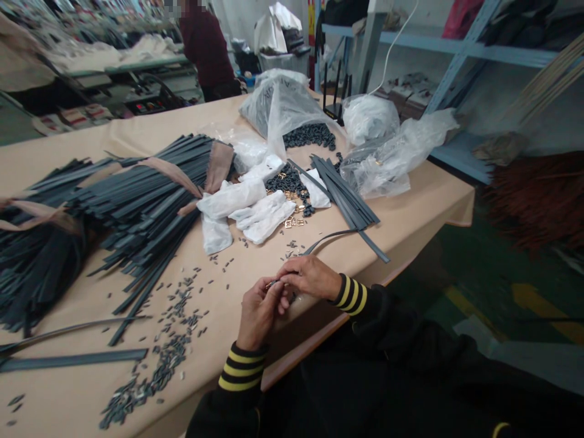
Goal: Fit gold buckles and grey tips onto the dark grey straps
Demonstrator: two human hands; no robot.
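Low in the middle of the frame, the left hand (pixel 259 309) and right hand (pixel 309 277) meet fingertip to fingertip, both pinching the end of a thin, flat grey strap (pixel 335 235) that curves away up and right across the table; something small and brassy glints between the fingers, too tiny to make out. Matte, ribbon-like dark strips (pixel 150 194) lie heaped at left, partly bound with tan bands. Small dark metal bits (pixel 171 340) are strewn at lower left. Soft white cloth gloves (pixel 255 210) sit at centre beside gold buckles (pixel 294 220). Crinkled clear plastic bags (pixel 396 152) fill the upper right. The table (pixel 420 201) is covered in smooth tan paper; blue metal shelving (pixel 456 55) stands behind.
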